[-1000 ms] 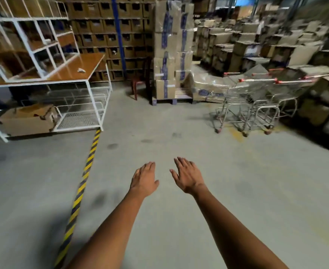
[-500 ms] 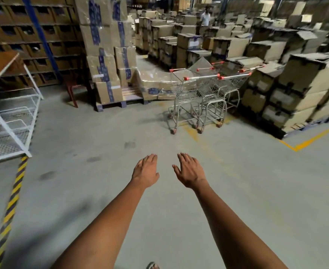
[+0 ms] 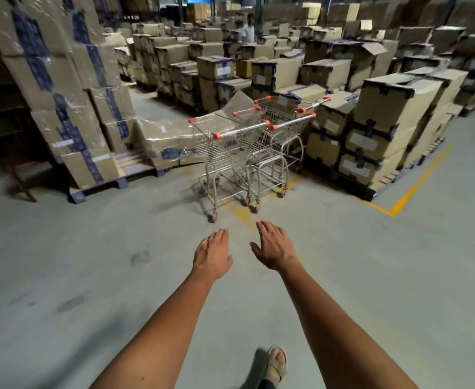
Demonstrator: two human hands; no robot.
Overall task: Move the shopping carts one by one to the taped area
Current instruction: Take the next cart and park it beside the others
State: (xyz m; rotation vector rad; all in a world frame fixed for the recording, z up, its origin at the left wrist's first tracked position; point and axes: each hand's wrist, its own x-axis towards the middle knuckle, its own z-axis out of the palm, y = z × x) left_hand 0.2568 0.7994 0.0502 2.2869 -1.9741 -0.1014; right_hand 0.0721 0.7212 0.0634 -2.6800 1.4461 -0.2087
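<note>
Left hand (image 3: 212,255) and right hand (image 3: 272,245) both empty, fingers straight, stretched toward the shopping carts (image 3: 247,144) clustered ahead between stacked cardboard boxes (image 3: 382,127), likely readying to grab a handle.

Bare floor (image 3: 343,276) is left open ahead of each hand up to the shopping carts (image 3: 244,147) — flanked left by stacked boxes (image 3: 71,108), right by palletised cartons (image 3: 385,130).
</note>
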